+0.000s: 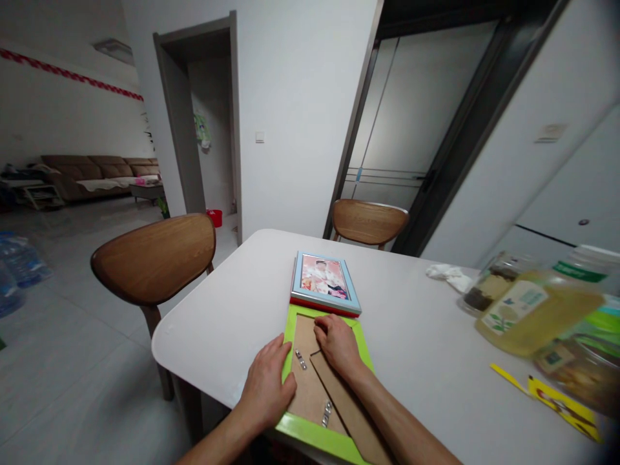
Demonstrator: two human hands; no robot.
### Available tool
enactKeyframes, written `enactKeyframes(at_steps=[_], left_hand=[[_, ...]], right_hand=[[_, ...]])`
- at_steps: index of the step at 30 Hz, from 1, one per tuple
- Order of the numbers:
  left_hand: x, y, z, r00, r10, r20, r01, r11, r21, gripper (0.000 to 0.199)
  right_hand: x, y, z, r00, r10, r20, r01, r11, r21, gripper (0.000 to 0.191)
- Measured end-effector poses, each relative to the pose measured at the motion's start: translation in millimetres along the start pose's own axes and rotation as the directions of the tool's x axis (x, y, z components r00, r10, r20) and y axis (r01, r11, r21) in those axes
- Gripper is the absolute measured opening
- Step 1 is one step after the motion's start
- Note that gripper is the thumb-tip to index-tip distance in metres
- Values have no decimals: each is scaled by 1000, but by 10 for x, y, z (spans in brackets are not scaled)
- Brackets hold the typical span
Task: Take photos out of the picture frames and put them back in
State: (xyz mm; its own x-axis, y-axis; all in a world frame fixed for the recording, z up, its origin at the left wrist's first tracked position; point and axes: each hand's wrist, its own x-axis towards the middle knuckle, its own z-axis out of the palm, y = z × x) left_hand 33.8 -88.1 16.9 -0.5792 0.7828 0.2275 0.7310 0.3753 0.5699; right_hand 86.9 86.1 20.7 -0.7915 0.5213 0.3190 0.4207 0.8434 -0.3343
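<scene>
At far left, a wooden chair (155,258) stands by the white table (217,329). The left hand (267,381) lies half-open, thumb apart, on the left edge of the green frame (320,436), which sits back up at the table's near edge. Its brown backing board (307,394) bears metal clips (301,360) and a flap (341,397). Just beyond lies a blue photo frame (325,278). The right hand (338,342) curls its fingers over the board's top; whether they pinch anything, I can't tell. Farther right stands a bottle (537,310) of yellow liquid.
</scene>
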Motion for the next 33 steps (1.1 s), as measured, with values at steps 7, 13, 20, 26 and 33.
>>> enactKeyframes(at_steps=[7,13,20,26,33], left_hand=[[6,-22,27,1000,-15,19,15,1000,-16,53],[6,-4,4,999,-28,27,28,1000,-2,51],[3,-7,2,1000,2,7,-2,1000,-5,51],[1,-8,-4,1000,19,2,-19,1000,-6,51],[17,-21,24,999,-16,27,16,1000,22,51]], right_hand=[[3,-30,28,999,-41,19,40,998,39,23],[13,-75,-39,997,-64,38,60,994,92,26],[-500,-29,-563,936,-248,250,163,935,316,22],[-853,-134,-592,895,-298,333,198,932,304,14],[-806,-47,-447,984,-44,175,11,982,189,37]])
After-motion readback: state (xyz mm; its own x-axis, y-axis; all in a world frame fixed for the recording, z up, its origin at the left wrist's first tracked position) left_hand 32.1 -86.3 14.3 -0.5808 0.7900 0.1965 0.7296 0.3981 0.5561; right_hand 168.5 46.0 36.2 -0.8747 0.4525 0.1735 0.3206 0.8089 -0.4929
